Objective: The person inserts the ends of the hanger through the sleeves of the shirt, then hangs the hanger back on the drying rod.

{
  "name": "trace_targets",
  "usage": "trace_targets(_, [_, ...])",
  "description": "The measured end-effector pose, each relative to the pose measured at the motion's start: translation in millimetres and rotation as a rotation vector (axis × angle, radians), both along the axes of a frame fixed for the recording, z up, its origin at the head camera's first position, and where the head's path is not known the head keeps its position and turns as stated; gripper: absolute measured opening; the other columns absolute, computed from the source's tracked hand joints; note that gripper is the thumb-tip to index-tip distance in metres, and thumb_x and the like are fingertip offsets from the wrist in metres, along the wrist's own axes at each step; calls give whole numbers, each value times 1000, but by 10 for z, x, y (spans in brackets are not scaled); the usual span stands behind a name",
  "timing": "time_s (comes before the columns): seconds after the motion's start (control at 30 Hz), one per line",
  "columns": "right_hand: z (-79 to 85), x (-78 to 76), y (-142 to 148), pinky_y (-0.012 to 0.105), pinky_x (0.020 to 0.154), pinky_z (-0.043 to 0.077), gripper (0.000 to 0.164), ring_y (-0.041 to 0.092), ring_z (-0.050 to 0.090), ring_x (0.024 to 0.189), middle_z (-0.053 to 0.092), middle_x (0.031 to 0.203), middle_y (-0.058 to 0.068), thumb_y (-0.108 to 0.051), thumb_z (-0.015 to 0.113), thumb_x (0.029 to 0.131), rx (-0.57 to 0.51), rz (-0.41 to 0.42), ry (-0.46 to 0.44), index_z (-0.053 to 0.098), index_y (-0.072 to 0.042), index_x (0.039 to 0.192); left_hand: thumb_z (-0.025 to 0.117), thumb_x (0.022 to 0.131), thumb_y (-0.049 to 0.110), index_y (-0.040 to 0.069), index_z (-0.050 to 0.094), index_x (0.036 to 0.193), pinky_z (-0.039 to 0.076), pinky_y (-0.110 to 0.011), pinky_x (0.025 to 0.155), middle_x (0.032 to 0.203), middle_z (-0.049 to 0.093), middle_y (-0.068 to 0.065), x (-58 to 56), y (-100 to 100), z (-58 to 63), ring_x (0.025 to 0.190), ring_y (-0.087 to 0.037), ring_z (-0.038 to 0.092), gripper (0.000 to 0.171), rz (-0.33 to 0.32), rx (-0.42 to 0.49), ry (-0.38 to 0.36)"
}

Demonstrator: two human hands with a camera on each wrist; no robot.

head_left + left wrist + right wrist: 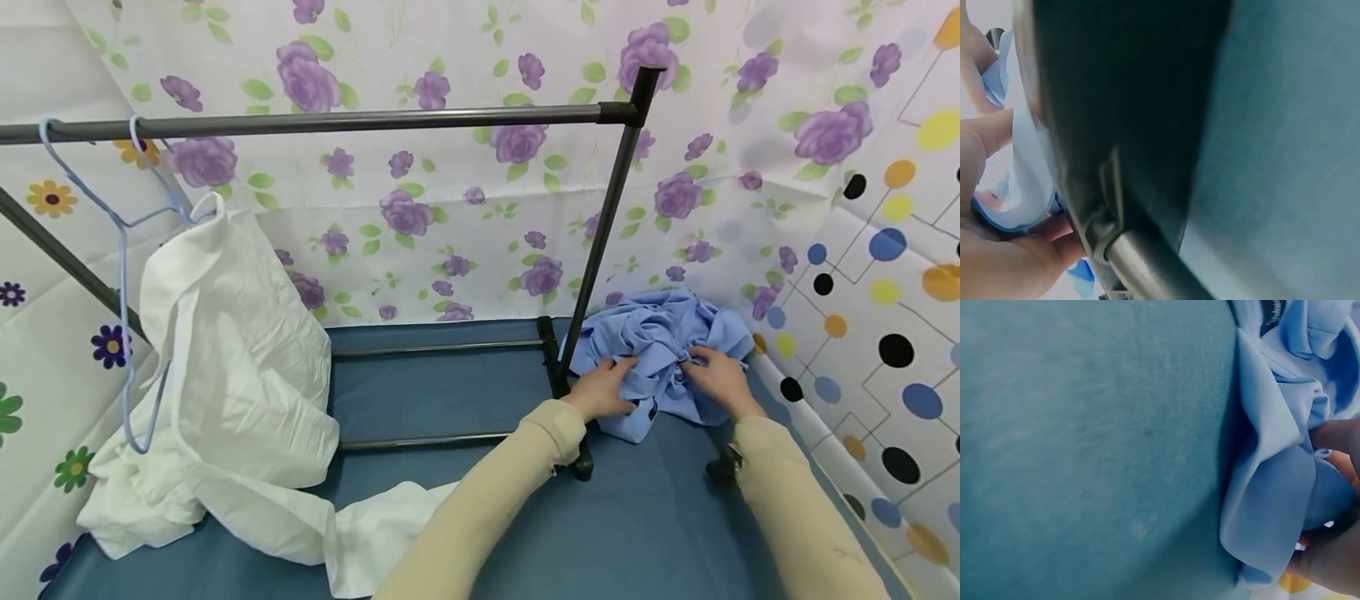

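A crumpled light blue shirt (660,333) lies in a heap at the right back of the blue surface, beside the rack's foot. At its left side my left hand (603,390) grips the fabric between thumb and fingers. My right hand (720,379) pinches a fold on the right side. Close up in the right wrist view, the fingers curl round the blue cloth (1272,494), and a black label (1270,314) shows at the top. In the left wrist view, pale blue cloth (1032,181) sits between the left thumb and fingers, partly hidden by the dark rack bar.
A dark metal clothes rack (375,119) spans the left and middle; its slanted post (609,225) stands just left of the shirt. Two blue hangers (122,242) hang at left, with a white garment (247,358) on one, trailing onto the surface. Patterned curtains (450,217) enclose the space.
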State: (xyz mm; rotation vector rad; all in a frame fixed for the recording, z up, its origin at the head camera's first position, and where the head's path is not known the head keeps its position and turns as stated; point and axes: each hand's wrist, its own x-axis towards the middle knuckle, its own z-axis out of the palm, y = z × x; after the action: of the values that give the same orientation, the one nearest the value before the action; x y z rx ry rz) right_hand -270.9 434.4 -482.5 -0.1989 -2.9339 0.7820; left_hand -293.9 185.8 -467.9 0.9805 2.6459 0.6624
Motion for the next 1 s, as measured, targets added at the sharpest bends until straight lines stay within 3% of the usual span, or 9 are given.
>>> trace_targets(0.1, [-14,135,37,66,92,41,46,60,49,115,52,130,40,-30,54,101,-18,15,-3,57,7,128,73,94,34,28,32,159,46,-32,101,157,39,-11,85,-40,26,133,-24,51,77,-56,6,-13])
trace_targets(0.27, [0,408,13,62,88,44,43,57,52,111,52,128,39,-29,54,100,-58,19,-83,58,7,123,73,94,39,25,30,159,45,-28,101,152,45,-9,294,-133,30,134,-20,49,79,-163,-11,-8])
trace_targets(0.37, [10,531,-31,52,80,46,32,46,56,97,58,112,32,-26,56,98,-84,26,-100,61,5,108,71,95,40,24,27,160,46,-27,98,150,46,-10,432,-191,12,131,-19,51,80,-202,-23,-15])
trace_targets(0.5, [30,659,-82,37,67,38,21,27,49,78,56,86,13,-22,58,96,-144,44,-97,58,-3,87,66,97,42,24,23,160,46,-25,97,150,44,-11,581,-249,-22,128,-16,52,79,-224,-3,-31])
trace_targets(0.67, [20,862,-85,29,61,36,22,15,44,73,52,80,3,-19,57,98,-263,118,-129,59,-2,85,62,98,51,25,24,160,45,-26,98,150,43,-8,714,-304,-47,129,-15,51,78,-215,54,-131])
trace_targets(0.87, [-32,1114,-122,27,59,37,21,9,45,67,45,74,-3,-18,61,99,-374,215,-200,58,-4,84,72,91,50,30,31,152,48,-28,92,143,48,-2,869,-372,-89,119,-9,54,75,-127,240,-307])
trace_targets(1.0, [-23,1205,-193,27,59,38,19,9,46,66,46,72,-4,-18,63,98,-423,272,-237,58,-5,85,78,87,47,34,32,144,49,-27,83,131,52,1,948,-388,-130,104,-6,55,75,-74,340,-323])
